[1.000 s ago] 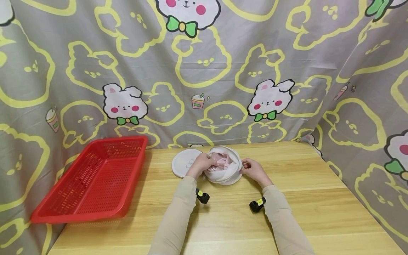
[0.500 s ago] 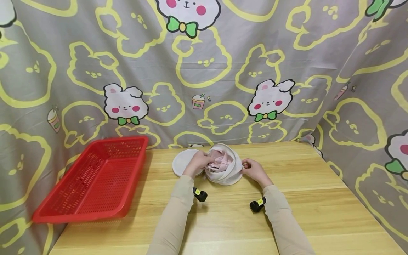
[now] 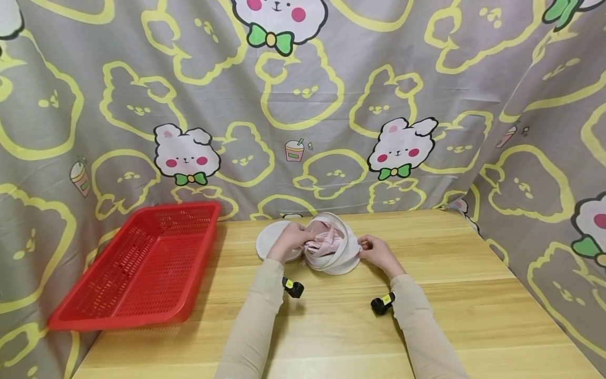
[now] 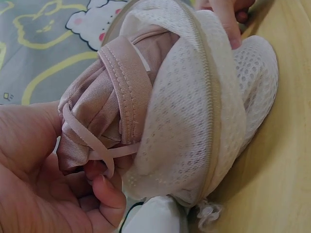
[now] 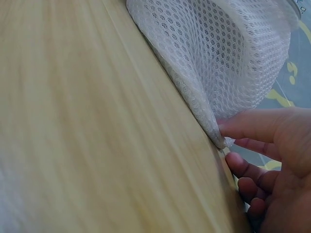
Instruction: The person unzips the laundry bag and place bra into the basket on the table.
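A white mesh laundry bag (image 3: 347, 255) lies unzipped at the back of the table, its round lid (image 3: 268, 241) folded out to the left. Inside its mouth sits a bunched pink satin garment (image 4: 129, 87) with a wide stitched band and thin straps. My left hand (image 3: 292, 239) pinches the garment's left end, which sticks out past the zipped rim. On the other side, my right hand (image 3: 377, 252) pinches the bag's outer edge between thumb and finger. The right wrist view shows that mesh (image 5: 214, 63) drawn to a point at the fingertips.
A red plastic basket (image 3: 177, 255) with slotted walls stands at the left of the wooden table (image 3: 336, 337). Behind the table hangs a grey curtain (image 3: 326, 142) printed with cartoon animals. Each wrist carries a small black camera.
My left hand has moved left, drawing the pink garment toward the bag's left rim. The bag mouth has tipped further left; my right hand keeps its place at the edge.
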{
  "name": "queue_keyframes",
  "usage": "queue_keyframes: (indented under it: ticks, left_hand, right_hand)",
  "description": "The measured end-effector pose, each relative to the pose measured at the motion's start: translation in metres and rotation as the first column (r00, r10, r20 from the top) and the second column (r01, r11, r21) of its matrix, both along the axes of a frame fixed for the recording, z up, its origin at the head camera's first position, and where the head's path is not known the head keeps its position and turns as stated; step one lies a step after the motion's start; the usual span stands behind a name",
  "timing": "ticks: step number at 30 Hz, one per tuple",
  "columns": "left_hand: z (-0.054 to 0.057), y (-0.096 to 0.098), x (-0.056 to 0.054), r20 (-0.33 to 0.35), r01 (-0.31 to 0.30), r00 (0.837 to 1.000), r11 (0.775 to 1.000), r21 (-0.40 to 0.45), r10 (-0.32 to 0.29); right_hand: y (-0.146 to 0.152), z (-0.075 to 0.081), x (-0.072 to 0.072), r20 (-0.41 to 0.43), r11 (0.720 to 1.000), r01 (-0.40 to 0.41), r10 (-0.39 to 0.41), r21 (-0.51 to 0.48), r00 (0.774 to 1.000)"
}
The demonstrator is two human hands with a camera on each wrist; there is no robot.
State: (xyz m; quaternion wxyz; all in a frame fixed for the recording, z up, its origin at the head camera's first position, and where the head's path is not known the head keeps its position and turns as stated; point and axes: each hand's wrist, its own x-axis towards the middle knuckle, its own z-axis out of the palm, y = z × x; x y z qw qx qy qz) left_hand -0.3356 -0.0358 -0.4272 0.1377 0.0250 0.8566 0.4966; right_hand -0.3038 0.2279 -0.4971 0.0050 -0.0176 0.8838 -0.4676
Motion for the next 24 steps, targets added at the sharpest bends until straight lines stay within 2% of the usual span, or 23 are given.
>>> queue_keyframes:
  ticks: [7,17,24]
  left_hand:
    - [0.005,-0.005,0.002,-0.004,0.037,0.999,0.999,-0.015,-0.037]
    - [0.011,-0.019,0.004,-0.021,0.109,0.994,0.994,0.012,-0.109]
    - [0.015,-0.028,0.004,-0.015,0.117,0.993,0.993,-0.019,-0.117]
  right_hand:
    - [0.000,0.000,0.000,-0.004,1.000,-0.003,0.003,0.015,1.000]
    - [0.000,-0.001,0.000,0.010,1.000,-0.012,0.012,0.010,1.000]
    - [0.000,-0.001,-0.001,0.024,1.000,-0.012,0.012,0.000,1.000]
